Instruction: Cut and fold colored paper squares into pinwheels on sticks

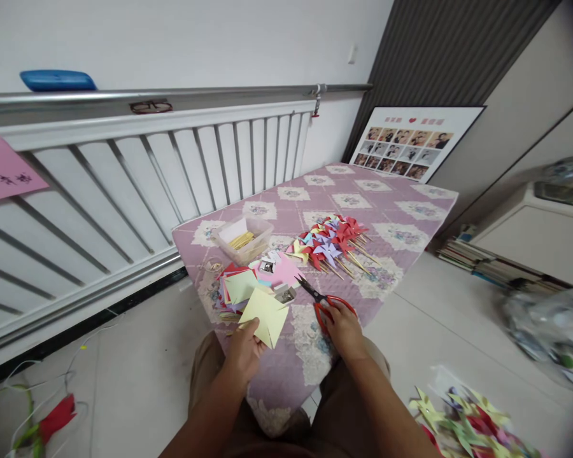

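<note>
View from above a seated person's lap, looking down at a low counter (410, 210) covered in a purple flowered cloth.

The left hand (246, 350) pinches a yellow paper square (267, 313) by its near edge between thumb and fingers. The sheet is lifted just off the cloth at the counter's near end and tilted towards the person, so its face and free edges are clear to see.

The right hand (344, 327) is closed over the red handles of the scissors (322, 300). They lie flat on the cloth just right of the sheet, with the dark blades pointing away and left.

Just beyond the sheet is a loose stack of coloured papers (236, 286), with a pink sheet (286, 270) beside it. Behind them stands a clear plastic box (242, 240) holding thin sticks. A heap of finished paper pinwheels (332, 245) on sticks lies to the right, well clear of both hands. Nothing lies between the sheet and the scissors.

A white slatted radiator cover (124, 191) runs along the left. A photo collage board (405, 143) leans at the far end. On the floor to the right are stacked books (477, 261) and more pinwheels (463, 420).
</note>
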Tool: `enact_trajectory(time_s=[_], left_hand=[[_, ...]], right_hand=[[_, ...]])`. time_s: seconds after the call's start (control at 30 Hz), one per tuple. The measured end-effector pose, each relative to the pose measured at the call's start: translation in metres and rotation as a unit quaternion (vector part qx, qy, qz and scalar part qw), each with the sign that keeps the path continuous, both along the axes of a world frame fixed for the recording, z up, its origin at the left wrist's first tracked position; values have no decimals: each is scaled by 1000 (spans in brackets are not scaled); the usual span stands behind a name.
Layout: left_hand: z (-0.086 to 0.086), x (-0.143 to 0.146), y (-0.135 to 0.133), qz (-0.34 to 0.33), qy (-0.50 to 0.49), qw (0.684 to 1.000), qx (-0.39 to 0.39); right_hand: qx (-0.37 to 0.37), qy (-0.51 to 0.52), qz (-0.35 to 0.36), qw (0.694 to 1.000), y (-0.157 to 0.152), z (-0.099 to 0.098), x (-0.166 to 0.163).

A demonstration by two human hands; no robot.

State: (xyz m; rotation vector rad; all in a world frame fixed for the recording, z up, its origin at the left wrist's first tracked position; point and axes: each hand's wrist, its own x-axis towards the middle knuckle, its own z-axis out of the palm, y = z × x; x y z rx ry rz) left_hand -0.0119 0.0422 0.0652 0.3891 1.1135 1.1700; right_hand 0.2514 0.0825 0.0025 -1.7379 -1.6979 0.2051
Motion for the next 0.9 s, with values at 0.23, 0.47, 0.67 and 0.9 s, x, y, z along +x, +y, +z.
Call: enact_trajectory(time_s=[0.23, 0.47, 0.67, 0.9], left_hand=[[16, 0, -3, 61, -86, 994, -2], [27, -4, -5, 107, -141, 984, -15], [25, -4, -2, 119, -138, 983, -25], [23, -3, 1, 139, -202, 970, -10]], right_hand=[[-35, -57, 18, 998, -13, 6, 1], [-105, 73, 7, 992, -67, 42, -11], [-207, 570, 22, 794, -118, 81, -45], [-250, 651, 141, 702, -154, 77, -88]])
